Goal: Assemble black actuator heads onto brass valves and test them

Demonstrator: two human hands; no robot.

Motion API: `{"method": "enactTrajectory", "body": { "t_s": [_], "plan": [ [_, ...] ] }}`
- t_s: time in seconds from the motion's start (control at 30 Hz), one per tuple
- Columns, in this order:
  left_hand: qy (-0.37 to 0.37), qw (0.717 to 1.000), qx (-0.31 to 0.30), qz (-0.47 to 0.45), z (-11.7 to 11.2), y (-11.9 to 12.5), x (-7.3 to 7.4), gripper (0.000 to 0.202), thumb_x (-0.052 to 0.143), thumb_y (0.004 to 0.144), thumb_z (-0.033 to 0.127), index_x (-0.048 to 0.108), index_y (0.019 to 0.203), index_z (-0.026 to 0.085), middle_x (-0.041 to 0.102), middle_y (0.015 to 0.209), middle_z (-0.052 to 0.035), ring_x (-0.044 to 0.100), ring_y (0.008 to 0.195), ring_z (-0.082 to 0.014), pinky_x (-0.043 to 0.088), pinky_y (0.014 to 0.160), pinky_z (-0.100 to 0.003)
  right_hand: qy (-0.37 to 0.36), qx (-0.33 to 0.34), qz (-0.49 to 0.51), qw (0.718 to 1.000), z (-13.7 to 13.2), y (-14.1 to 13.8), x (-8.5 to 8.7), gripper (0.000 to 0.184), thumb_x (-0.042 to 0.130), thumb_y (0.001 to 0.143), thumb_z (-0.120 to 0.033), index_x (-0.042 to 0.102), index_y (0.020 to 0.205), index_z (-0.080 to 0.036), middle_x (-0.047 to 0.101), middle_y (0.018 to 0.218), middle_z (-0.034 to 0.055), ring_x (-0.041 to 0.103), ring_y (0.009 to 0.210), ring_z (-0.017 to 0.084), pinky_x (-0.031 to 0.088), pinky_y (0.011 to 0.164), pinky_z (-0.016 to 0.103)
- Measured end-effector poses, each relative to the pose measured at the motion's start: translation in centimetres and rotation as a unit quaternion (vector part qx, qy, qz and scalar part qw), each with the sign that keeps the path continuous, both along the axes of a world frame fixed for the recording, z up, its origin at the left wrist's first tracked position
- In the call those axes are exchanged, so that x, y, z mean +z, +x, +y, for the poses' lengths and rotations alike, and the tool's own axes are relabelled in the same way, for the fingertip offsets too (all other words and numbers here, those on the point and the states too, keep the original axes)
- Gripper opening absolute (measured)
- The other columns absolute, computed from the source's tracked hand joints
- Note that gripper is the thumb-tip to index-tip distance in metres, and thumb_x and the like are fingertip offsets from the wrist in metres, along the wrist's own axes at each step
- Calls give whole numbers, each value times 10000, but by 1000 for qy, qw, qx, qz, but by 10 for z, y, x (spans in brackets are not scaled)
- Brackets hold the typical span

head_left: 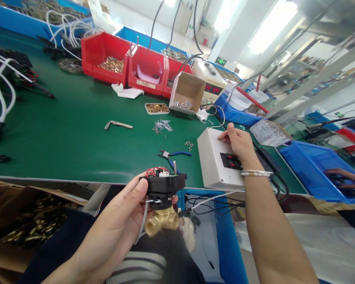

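My left hand (122, 215) is wrapped round a motorized brass valve, lifted in front of the bench's front edge. The valve has a black actuator housing (162, 183) on top, with red wires and small parts showing, and a gold-coloured brass body (161, 222) below. A white cable hangs beside it. My right hand (239, 144) rests over a light-grey control box (208, 157), its fingers pinched together at the top face. What lies at the fingertips is too small to make out. Red-and-black switches or terminals (229, 160) sit under the palm. Blue-handled cutters (177, 154) lie between the hands.
Red bins (105, 59), a cardboard box of small metal parts (187, 88) and a power supply (211, 85) line the back. A hex key (118, 124), loose pins (162, 126) and screws (189, 145) lie on the green bench. At right, another person's hand (347, 177) reaches into a blue crate (310, 161).
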State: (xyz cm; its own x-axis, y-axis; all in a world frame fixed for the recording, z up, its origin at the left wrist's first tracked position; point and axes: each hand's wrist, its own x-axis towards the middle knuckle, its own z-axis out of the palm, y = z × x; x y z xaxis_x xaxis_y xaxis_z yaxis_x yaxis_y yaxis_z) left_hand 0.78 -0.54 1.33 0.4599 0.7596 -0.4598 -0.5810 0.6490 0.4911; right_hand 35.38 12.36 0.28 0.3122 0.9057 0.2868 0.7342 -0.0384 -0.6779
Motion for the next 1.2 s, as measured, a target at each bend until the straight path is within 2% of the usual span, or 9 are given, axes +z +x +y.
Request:
{"method": "enactTrajectory", "body": {
  "t_s": [0.17,0.3,0.43,0.57,0.6,0.67,0.77,0.97,1.2],
  "plan": [
    [-70,996,-35,-45,1,0,-5,347,449,1040,309,755,1102,155,802,891,-123,779,822,-213,632,757,-296,13,24,3,1000,-4,-2,-1,713,501,779,-861,714,703,-185,729,694,66,604,563,143,513,620,289],
    [-6,998,-29,-51,-3,0,-11,344,530,1003,378,745,1164,163,802,1015,-124,775,912,-240,624,816,-295,35,23,-3,999,-1,0,-3,610,591,786,-783,710,702,-191,715,662,50,599,546,152,521,599,305],
    [88,991,47,94,-12,2,-10,453,731,878,422,667,1312,310,773,1187,-22,723,1092,-202,565,913,-200,150,-36,-22,988,-7,-3,8,425,684,798,-619,684,774,-195,689,734,34,624,687,190,545,750,378],
    [150,964,58,210,-19,3,-5,559,776,828,442,636,1357,325,758,1228,-27,715,1112,-236,558,950,-235,243,-40,-2,969,-43,-44,27,321,681,851,-519,670,969,-220,689,902,26,648,836,189,548,855,385],
    [158,960,54,223,-20,3,-4,563,775,828,437,634,1360,316,757,1230,-35,717,1109,-250,561,958,-255,232,-5,20,972,-57,-62,30,313,687,855,-527,672,986,-243,696,904,16,665,839,184,565,830,363],
    [167,953,42,248,-22,3,-3,566,789,814,414,643,1351,308,755,1232,-41,723,1092,-269,571,936,-270,141,140,145,969,-87,-100,34,299,734,849,-510,681,1042,-289,710,1026,21,681,973,194,569,898,357],
    [187,945,41,265,-23,4,-4,523,827,774,377,695,1277,322,747,1250,-32,710,1119,-288,571,897,-259,-15,286,262,921,-122,-145,34,347,776,834,-465,685,1144,-338,678,1183,23,634,1161,209,527,1034,358],
    [231,925,142,267,-26,12,-10,455,892,679,230,771,1113,296,758,1201,-52,566,1328,-325,461,1061,-284,-59,281,356,889,-143,-167,30,339,789,840,-353,683,1160,-378,666,1153,1,639,1075,172,556,924,275],
    [274,914,90,285,-23,8,-13,412,882,707,321,781,1103,367,783,1152,-15,681,1149,-279,464,1028,-265,-129,281,422,852,-137,-162,34,327,832,797,-340,717,1104,-332,719,1097,-14,670,1051,134,548,919,220]
  ]
}}
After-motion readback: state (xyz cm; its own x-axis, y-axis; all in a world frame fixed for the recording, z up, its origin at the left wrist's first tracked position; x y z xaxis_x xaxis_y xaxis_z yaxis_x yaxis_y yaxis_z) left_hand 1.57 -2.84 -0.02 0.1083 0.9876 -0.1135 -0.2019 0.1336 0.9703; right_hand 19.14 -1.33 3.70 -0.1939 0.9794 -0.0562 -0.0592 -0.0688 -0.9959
